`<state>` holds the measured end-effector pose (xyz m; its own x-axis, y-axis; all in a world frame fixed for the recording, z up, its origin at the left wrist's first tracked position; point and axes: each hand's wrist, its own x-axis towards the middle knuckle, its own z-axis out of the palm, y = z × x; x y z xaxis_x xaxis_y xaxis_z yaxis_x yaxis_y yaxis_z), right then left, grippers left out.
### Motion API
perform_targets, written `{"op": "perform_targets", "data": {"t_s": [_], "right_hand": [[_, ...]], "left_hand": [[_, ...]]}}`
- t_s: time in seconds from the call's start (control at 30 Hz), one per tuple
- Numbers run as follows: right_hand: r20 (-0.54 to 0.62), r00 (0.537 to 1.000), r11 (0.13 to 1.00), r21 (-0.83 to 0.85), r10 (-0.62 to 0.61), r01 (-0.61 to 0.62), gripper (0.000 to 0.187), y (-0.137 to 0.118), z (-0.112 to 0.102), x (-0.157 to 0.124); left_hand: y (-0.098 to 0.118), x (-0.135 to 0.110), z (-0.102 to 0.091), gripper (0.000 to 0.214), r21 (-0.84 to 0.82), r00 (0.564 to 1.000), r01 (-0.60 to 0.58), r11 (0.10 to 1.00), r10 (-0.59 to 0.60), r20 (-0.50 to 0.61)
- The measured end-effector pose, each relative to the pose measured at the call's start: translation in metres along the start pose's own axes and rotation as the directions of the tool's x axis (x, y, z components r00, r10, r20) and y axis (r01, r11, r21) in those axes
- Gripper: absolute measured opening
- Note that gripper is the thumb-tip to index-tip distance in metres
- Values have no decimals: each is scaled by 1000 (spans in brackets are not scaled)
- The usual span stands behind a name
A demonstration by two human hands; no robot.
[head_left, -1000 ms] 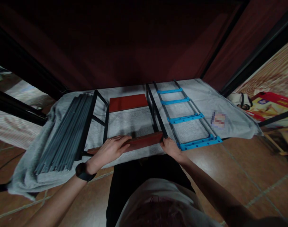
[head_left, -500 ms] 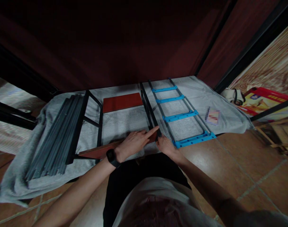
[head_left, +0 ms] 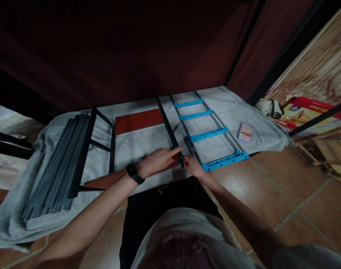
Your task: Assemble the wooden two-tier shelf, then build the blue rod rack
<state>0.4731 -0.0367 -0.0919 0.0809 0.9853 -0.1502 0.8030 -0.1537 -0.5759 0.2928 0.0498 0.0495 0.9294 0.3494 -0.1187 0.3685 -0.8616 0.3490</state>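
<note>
My left hand, with a dark watch on the wrist, lies over the near red-brown board and grips it close to its right end. One finger reaches out to the black metal side frame on the right. Against the outer face of that frame's near end, my right hand has its fingers pinched together; whatever sits between them is hidden. A second red-brown board spans the far part between this frame and the left black frame, which has a crossbar.
Grey metal tubes lie bundled at the left on a grey cloth. Right of my hands lies a ladder-like rack with blue crosspieces. A blurred small packet rests farther right. Beyond are a red-yellow box and wooden slats.
The view has shifted, so things appear farther left. My right hand's fingers have moved from round the frame's end to a pinch at its outer side. My left hand keeps its hold.
</note>
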Motion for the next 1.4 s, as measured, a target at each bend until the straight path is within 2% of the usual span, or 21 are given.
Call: {"op": "perform_targets", "data": {"t_s": [0.17,0.23,0.37,0.47,0.77,0.93,1.07,1.13,1.4], "right_hand": [[12,998,995,83,56,-57,23,1,-2,3],[5,998,983,173,63,-63,20,1,0,3],[7,993,896,429,120,-111,16,7,8,4],[28,982,858,482,185,-176,14,8,12,6],[19,965,856,458,260,-239,23,1,14,4],[49,967,819,521,251,-240,18,-2,12,-1],[24,965,912,320,262,-256,20,-6,13,1],[-5,960,932,240,279,-269,21,-8,15,4],[35,979,958,202,203,-206,30,-8,16,2]], "left_hand": [[-2,-3,-4,53,-50,1000,9,999,-10,-26],[-3,-5,-7,55,-67,999,18,998,-21,-36],[-8,-6,-10,57,-85,1000,8,996,-10,-27],[-12,-6,-9,57,-91,999,7,996,-10,-34],[-14,-7,-9,56,-122,999,13,992,-19,-41],[-14,-8,-10,57,-126,999,26,992,-31,-40],[-14,-8,-9,57,-121,999,18,992,-24,-47],[-13,-8,-9,56,-123,999,9,992,-15,-50],[-12,-7,-14,54,-114,1000,9,993,-11,-18]]}}
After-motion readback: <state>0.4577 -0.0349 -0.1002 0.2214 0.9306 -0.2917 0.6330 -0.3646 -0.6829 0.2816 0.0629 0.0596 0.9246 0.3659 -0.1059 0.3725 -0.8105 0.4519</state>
